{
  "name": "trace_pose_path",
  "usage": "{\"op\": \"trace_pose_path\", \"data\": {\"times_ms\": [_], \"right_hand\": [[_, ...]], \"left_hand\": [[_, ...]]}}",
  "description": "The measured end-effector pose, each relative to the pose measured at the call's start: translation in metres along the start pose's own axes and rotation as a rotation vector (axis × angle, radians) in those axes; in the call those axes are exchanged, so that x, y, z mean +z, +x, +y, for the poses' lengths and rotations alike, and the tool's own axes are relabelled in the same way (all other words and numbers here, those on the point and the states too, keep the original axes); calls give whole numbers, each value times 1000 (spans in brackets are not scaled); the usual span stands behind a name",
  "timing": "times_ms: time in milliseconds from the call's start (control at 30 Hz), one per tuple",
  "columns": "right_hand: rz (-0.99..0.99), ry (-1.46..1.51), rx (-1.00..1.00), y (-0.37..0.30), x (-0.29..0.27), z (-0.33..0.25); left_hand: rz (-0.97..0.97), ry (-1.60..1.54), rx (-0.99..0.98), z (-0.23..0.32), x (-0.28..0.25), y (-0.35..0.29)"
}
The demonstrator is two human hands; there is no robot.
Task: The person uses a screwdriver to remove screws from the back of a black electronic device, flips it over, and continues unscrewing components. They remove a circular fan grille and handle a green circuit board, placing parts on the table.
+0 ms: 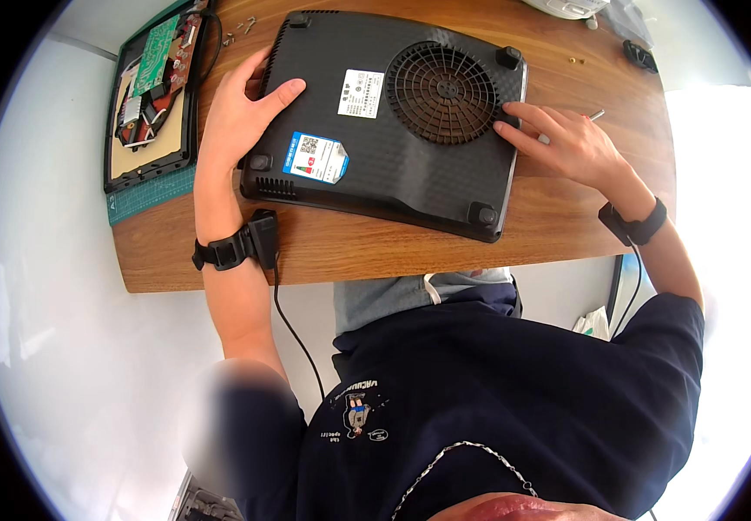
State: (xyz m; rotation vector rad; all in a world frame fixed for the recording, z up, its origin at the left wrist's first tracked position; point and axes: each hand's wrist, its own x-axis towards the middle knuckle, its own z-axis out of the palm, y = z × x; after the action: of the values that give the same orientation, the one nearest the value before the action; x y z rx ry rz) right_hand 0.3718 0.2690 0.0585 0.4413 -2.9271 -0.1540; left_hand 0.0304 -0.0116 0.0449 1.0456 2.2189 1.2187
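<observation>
A black plastic induction cooker bottom cover [306, 122] lies on the table, underside up, showing a round fan grille [447, 94], rubber feet and two labels. Its left edge is in the grip of my left hand [241, 113], thumb on top and fingers mostly hidden beyond the rim. At the opposite edge, beside the grille, my right hand [566, 143] pinches the cover with its fingertips; the thumb is hidden. A thin metal rod [597, 115] sticks out behind the right hand's knuckles, and a small grey end shows between its fingers. Whether these are one tool I cannot tell.
At left, an open casing [151, 167] with a green circuit board [157, 54] and wires rests on a green cutting mat [145, 196]. Loose screws [241, 28] lie at the far left, brass bits [575, 61] at the far right. A black object [640, 56] sits near the right edge.
</observation>
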Motion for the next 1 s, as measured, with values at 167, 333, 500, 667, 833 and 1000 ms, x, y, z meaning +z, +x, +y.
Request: {"op": "trace_pose_path", "data": {"times_ms": [167, 333, 500, 667, 833, 1000], "right_hand": [[43, 31, 32, -2, 5, -2], [-87, 106, 112, -3, -4, -4], [-33, 67, 73, 1, -4, -4], [106, 111, 96, 0, -18, -3], [564, 130, 187, 25, -55, 10], [985, 371, 564, 68, -97, 4]], "left_hand": [[-5, 22, 28, -13, 2, 4], [-33, 78, 34, -20, -1, 3], [-36, 171, 20, -20, 2, 3], [-42, 164, 33, -21, 4, 5], [-64, 187, 49, -26, -1, 5], [-10, 332, 220, -10, -3, 5]]}}
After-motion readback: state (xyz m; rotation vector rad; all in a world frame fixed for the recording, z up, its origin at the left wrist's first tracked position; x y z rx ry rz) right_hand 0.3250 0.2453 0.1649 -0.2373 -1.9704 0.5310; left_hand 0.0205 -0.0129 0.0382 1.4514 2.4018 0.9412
